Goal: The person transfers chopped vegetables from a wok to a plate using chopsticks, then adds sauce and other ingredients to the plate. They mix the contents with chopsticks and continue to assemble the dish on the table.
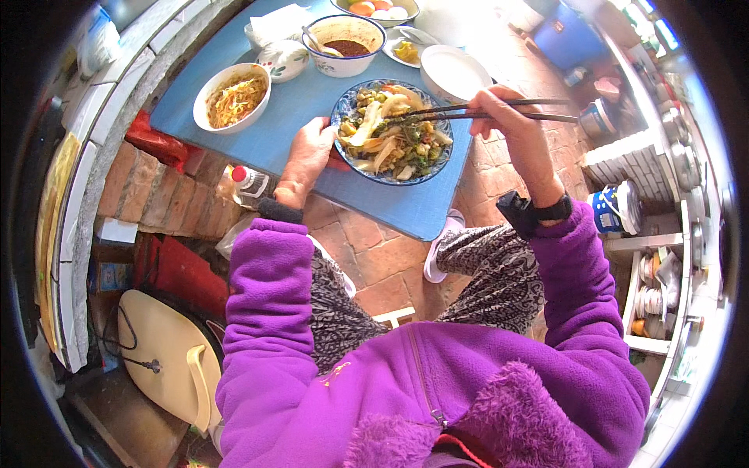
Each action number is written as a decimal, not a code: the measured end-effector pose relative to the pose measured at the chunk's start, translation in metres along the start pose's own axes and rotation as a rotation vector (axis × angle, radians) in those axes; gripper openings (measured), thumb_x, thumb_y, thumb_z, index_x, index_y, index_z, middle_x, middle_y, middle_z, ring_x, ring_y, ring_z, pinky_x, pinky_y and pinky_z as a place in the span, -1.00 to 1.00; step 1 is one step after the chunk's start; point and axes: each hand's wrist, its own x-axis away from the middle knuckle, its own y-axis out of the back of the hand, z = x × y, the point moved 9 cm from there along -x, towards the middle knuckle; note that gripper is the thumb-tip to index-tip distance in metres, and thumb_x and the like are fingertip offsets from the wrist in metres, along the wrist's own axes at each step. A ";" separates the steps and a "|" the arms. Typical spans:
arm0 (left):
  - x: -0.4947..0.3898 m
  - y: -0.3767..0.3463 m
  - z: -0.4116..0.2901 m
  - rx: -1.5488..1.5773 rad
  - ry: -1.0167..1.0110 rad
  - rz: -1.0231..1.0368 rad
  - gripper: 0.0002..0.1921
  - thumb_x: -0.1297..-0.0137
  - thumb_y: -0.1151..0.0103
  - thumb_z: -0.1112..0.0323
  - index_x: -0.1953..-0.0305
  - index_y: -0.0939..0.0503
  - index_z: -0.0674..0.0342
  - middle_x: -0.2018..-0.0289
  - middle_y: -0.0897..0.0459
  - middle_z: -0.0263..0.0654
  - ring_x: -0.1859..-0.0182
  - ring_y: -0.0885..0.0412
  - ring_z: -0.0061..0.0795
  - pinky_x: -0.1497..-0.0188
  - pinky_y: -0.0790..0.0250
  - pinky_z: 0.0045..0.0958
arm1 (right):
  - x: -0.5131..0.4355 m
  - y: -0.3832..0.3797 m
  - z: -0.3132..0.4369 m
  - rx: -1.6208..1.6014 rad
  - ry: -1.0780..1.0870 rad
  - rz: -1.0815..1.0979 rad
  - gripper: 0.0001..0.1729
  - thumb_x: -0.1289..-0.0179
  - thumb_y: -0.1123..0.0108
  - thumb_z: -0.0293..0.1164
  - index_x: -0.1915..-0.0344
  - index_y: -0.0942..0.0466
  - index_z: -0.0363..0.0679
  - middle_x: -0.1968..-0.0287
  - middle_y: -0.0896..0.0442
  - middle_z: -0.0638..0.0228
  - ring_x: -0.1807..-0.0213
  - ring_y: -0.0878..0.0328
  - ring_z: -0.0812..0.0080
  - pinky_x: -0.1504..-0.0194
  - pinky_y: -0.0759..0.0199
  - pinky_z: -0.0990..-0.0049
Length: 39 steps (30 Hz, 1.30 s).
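Observation:
My left hand (309,153) grips the left rim of a blue-patterned bowl (392,182) at the near edge of the table; its fingers are partly hidden by the bowl. Cooked vegetables (383,134) fill the bowl. In my right hand (504,111) is a pair of dark chopsticks (450,112), held level, their tips among the vegetables. Just beyond the bowl, to the right, lies a white bowl (456,71). An enamel basin (345,65) with dark sauce and a spoon stands farther back. A white bowl of shredded food (233,98) is at the left.
The blue table (263,143) has a corner pointing towards me. On it are a lidded floral pot (283,60), a plate with yellow food (406,52) and a bowl of eggs (380,10). A plastic bottle (248,182) stands below left. Shelves (649,240) line the right.

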 end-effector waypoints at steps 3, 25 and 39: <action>-0.002 0.000 0.002 -0.001 -0.001 -0.003 -0.67 -0.41 0.10 0.29 -0.05 -0.44 0.41 0.32 -0.61 -0.23 0.44 -0.62 -0.49 0.48 -0.60 -0.46 | 0.012 0.021 -0.014 -0.132 -0.061 -0.031 -0.72 -0.44 0.02 -0.31 0.13 -0.55 -0.29 0.27 -0.63 0.33 0.50 -0.51 0.63 0.50 -0.26 0.70; 0.000 0.001 0.003 0.015 0.024 -0.007 -0.65 -0.42 0.14 0.29 -0.10 -0.41 0.39 0.28 -0.62 -0.21 0.42 -0.63 -0.47 0.44 -0.61 -0.43 | 0.001 -0.007 -0.052 -0.314 0.016 -0.174 -0.66 -0.45 0.00 -0.30 0.14 -0.58 -0.37 0.28 -0.68 0.17 0.40 -0.58 0.51 0.31 -0.40 0.60; -0.002 0.000 0.003 0.027 -0.004 0.015 -0.66 -0.42 0.11 0.29 -0.07 -0.43 0.40 0.26 -0.63 -0.23 0.36 -0.65 -0.50 0.43 -0.61 -0.45 | -0.017 -0.033 -0.021 0.025 -0.022 0.023 -0.74 -0.36 -0.14 -0.29 0.26 -0.65 -0.26 0.42 -0.66 0.38 0.47 -0.54 0.67 0.39 -0.39 0.68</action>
